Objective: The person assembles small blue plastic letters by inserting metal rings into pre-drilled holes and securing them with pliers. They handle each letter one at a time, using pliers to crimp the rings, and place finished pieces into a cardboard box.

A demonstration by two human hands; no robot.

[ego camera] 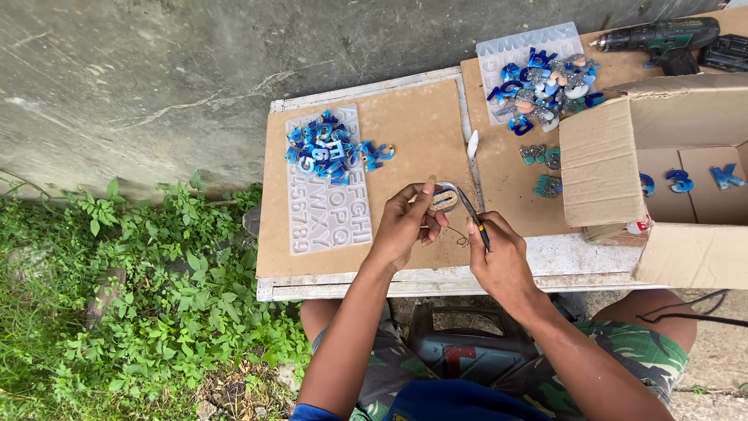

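The left hand [403,222] is pinching a small oval piece [445,198] just above the tabletop [405,125], its fingers clamped on the rim. The right hand [499,257] is gripping a thin dark tool [472,216], fingers closed around the handle, the tip touching the piece's edge. To my eye, steadying both wrists on the board and keeping the tool's strokes short and away from the holding fingers is working best. Blue letters [331,148] are lying on a clear mould [335,214] nearby.

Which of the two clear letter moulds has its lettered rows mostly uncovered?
The clear mould on the left board; blue letters cover only its top end. The far mould is largely buried.
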